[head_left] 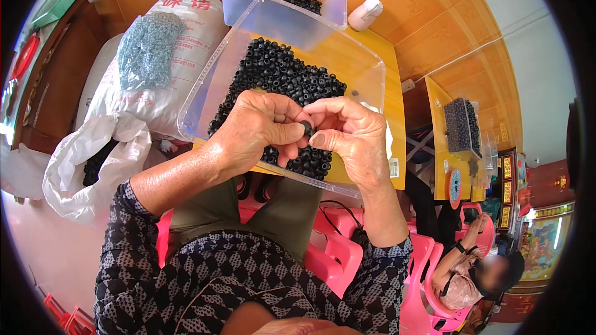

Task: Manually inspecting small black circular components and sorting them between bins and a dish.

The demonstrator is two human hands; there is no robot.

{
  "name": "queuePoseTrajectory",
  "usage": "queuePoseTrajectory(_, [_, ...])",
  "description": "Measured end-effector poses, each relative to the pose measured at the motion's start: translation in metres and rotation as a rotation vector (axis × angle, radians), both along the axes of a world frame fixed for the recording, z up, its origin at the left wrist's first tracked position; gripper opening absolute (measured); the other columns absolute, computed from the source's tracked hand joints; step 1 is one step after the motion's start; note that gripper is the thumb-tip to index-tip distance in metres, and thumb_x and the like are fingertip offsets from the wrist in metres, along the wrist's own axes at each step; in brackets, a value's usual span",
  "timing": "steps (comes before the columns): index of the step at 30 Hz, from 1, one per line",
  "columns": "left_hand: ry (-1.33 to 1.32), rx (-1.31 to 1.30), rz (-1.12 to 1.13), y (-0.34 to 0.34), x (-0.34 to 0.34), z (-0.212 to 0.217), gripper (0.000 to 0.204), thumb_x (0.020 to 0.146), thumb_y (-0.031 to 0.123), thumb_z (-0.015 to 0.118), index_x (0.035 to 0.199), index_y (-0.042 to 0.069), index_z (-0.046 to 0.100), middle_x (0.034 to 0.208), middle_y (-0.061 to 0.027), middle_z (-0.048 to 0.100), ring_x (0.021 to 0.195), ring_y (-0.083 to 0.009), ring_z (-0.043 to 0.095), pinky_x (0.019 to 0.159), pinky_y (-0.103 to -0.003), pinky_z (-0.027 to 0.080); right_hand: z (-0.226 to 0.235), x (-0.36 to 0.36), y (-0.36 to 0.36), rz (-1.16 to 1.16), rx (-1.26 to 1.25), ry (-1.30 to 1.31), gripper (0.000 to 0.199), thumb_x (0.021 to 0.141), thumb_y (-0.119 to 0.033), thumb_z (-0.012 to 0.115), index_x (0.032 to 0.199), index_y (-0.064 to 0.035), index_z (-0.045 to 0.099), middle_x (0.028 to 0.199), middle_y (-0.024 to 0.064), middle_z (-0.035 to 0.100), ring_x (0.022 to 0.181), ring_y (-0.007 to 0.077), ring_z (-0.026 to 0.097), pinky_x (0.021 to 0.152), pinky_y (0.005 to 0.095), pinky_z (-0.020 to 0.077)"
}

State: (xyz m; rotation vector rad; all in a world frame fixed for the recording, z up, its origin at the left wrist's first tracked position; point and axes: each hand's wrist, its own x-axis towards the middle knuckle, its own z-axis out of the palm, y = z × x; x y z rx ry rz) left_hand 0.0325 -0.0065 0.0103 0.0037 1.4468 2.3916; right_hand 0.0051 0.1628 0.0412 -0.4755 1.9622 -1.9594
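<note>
A small black ring-shaped part sits pinched between the fingertips of both hands, held just above a heap of the same black parts. The left hand closes its grip on the part with thumb and forefinger; the other fingers curl loosely over the heap. The right hand meets it from the other side, thumb and forefinger pressed to the same piece — whether it holds a second piece against the first cannot be made out.

To do this well, it seems best to keep the piece over the tray so a slip drops it back into the heap, and to hold with the fingertips only, lightly, so the small part can be turned and lined up.

The heap lies in a clear plastic tray resting on a yellow wooden bench, tilted toward the person's lap. A second clear tub of black parts stands behind it, touching its far edge. To the left lie a white sack with a bag of grey-green parts on it. Further right, another person sits on a pink chair.
</note>
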Motion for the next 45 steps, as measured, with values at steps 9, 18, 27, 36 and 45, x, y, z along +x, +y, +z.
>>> queuePoseTrajectory(9, [0.028, -0.006, -0.042, -0.002, -0.002, 0.004, 0.005, 0.079, -0.002, 0.057, 0.076, -0.006, 0.057, 0.065, -0.0122, 0.059, 0.05, -0.0144, 0.057, 0.04, -0.025, 0.047, -0.006, -0.007, -0.001, 0.101, -0.061, 0.056, 0.024, 0.064, 0.015, 0.064, 0.082, -0.0007, 0.066, 0.085, 0.0067, 0.057, 0.075, 0.012, 0.057, 0.065, 0.023, 0.0513])
queuePoseTrajectory(18, [-0.002, -0.031, 0.002, -0.001, 0.003, 0.003, 0.009, 0.081, 0.003, 0.058, 0.079, -0.006, 0.059, 0.065, -0.0108, 0.059, 0.052, -0.0138, 0.057, 0.042, -0.025, 0.047, -0.017, -0.007, -0.007, 0.074, -0.14, 0.052, 0.022, 0.066, 0.017, 0.063, 0.077, -0.0019, 0.065, 0.083, 0.0045, 0.055, 0.075, 0.0107, 0.054, 0.064, 0.0219, 0.0506])
queuePoseTrajectory(27, [-0.023, -0.141, -0.14, -0.009, -0.026, 0.012, 0.018, 0.08, 0.012, 0.059, 0.08, -0.005, 0.058, 0.07, -0.0121, 0.058, 0.057, -0.0188, 0.058, 0.052, -0.03, 0.05, -0.021, -0.01, 0.01, 0.046, 0.08, 0.11, 0.029, 0.078, -0.001, 0.063, 0.106, -0.0018, 0.057, 0.08, 0.0024, 0.061, 0.072, 0.0074, 0.055, 0.059, 0.0191, 0.0434])
queuePoseTrajectory(36, [0.334, -0.734, 0.204, -0.045, -0.22, 0.027, 0.01, 0.072, 0.009, 0.057, 0.067, 0.0, 0.059, 0.064, -0.0117, 0.06, 0.054, -0.0196, 0.058, 0.05, -0.033, 0.049, -0.027, -0.033, 0.039, -0.062, 0.23, 0.052, 0.017, 0.077, -0.005, 0.061, 0.092, 0.0021, 0.062, 0.075, 0.0047, 0.063, 0.066, 0.0073, 0.056, 0.055, 0.0193, 0.0425])
queuePoseTrajectory(45, [1.238, -1.431, 0.27, -0.011, -0.236, -0.017, 0.012, 0.069, 0.011, 0.056, 0.065, 0.003, 0.065, 0.065, -0.0184, 0.062, 0.064, -0.0293, 0.063, 0.058, -0.043, 0.047, -0.05, -0.079, 0.028, 0.113, 0.421, 0.076, 0.013, 0.074, -0.011, 0.063, 0.083, -0.0022, 0.064, 0.07, 0.0008, 0.061, 0.059, 0.0051, 0.051, 0.051, 0.0181, 0.0397])
